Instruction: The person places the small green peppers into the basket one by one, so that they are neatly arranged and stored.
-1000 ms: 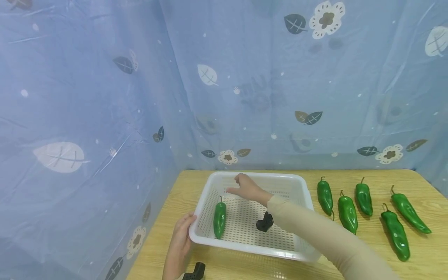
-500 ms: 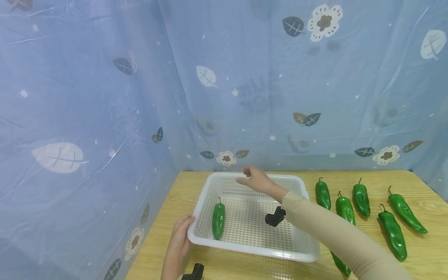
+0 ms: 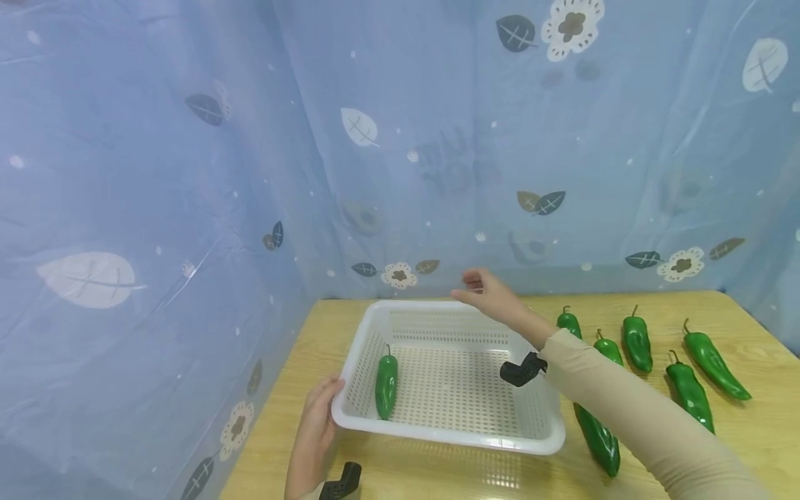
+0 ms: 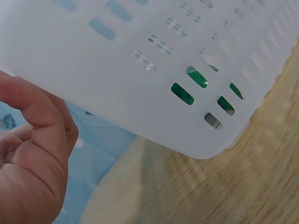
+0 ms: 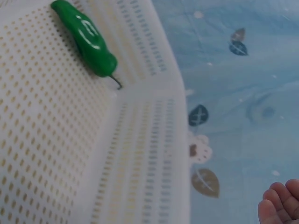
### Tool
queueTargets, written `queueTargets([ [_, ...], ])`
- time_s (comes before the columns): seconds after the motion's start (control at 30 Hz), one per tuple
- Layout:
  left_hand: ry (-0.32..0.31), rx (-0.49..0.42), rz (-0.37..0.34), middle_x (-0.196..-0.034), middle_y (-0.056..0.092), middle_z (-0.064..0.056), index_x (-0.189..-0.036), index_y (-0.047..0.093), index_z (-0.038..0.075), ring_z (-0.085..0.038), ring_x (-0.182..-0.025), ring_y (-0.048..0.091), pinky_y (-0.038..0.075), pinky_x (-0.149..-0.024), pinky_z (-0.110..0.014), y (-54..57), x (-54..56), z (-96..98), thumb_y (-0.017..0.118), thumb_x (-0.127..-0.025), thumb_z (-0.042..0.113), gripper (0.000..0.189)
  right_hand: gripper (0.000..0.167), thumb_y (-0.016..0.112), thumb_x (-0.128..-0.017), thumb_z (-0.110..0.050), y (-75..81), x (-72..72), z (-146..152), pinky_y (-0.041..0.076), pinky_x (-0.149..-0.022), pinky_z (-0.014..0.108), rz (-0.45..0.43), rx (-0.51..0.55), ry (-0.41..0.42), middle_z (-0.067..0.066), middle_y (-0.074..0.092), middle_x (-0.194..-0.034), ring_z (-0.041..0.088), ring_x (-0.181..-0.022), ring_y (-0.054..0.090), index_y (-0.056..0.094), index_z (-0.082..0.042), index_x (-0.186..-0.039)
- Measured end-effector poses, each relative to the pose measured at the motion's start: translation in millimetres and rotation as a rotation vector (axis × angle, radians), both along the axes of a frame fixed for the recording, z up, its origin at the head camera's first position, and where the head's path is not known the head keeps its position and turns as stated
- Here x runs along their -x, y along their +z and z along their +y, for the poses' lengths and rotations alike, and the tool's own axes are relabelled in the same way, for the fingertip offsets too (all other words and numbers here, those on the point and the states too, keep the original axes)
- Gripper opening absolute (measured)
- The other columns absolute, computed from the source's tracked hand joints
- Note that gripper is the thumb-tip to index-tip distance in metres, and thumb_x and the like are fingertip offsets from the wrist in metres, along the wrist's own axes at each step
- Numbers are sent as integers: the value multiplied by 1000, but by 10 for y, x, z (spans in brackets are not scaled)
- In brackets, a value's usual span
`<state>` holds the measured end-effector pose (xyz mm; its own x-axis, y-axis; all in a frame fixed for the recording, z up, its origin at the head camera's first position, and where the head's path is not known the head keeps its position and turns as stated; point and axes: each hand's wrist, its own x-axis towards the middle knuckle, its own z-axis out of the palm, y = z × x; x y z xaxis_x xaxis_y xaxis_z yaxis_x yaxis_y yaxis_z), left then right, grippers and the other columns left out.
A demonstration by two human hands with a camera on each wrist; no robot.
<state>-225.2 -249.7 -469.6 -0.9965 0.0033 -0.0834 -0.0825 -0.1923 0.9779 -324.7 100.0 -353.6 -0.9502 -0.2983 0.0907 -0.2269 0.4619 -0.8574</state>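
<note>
While left hand (image 3: 319, 411) grips basket (image 3: 446, 438) at the side, right hand (image 3: 492, 294) hovers near far rim (image 3: 412, 305), fingers loosely bent, empty; one pepper (image 3: 386, 386) inside.

My right fingers (image 3: 478, 275) have moved up and rightward, from over the inside of the white perforated plastic basket (image 3: 446, 437) to its far rim. My beige sleeve (image 3: 631, 403) now crosses two long glossy green peppers (image 3: 569, 323) and uncovers a third pepper (image 3: 598, 442).

Head view forward-down, wrist views close, white basket (image 3: 459, 392) shared
</note>
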Motion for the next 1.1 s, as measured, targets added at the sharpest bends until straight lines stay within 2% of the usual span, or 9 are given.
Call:
queueTargets([
  [0.23, -2, 20, 12, -127, 56, -12, -137, 37, -10, -17, -112, 59, 52, -95, -32, 8, 0, 8, 48, -98, 22, 51, 71, 55, -94, -41, 63, -59, 410, 36, -107, 54, 44, 10, -44, 26, 37, -143, 41, -131, 36, 29, 3, -142],
  [0.5, -9, 14, 35, -119, 60, -6, -133, 40, -10, -16, -107, 61, 54, -90, -32, -5, -13, 8, 50, -97, 23, 50, 75, 54, -95, -42, 19, -163, 903, 34, -106, 57, 33, 25, -120, 28, 32, -144, 44, -132, 33, 23, 4, -145],
  [0.67, 4, 9, 10, -121, 58, -9, -133, 41, -8, -17, -109, 61, 54, -91, -31, -19, 4, 9, 50, -97, 23, 48, 71, 52, -96, -40, 0, -217, 1176, 33, -104, 60, 43, 3, -159, 30, 33, -142, 46, -131, 32, 24, 5, -144],
  [0.9, -1, 15, 5, -127, 55, -13, -136, 37, -9, -17, -111, 60, 53, -93, -31, -8, 0, 17, 47, -98, 22, 50, 72, 47, -98, -41, -70, -241, 1620, 35, -100, 61, 56, -40, -218, 33, 32, -142, 48, -129, 31, 21, 7, -145],
  [1.1, -1, 7, -1, -125, 56, -11, -136, 38, -9, -16, -110, 60, 53, -93, -30, 4, -8, 18, 47, -98, 21, 49, 73, 43, -99, -43, -182, -285, 2065, 35, -95, 64, 48, -89, -274, 34, 28, -142, 49, -126, 30, 19, 8, -145],
])
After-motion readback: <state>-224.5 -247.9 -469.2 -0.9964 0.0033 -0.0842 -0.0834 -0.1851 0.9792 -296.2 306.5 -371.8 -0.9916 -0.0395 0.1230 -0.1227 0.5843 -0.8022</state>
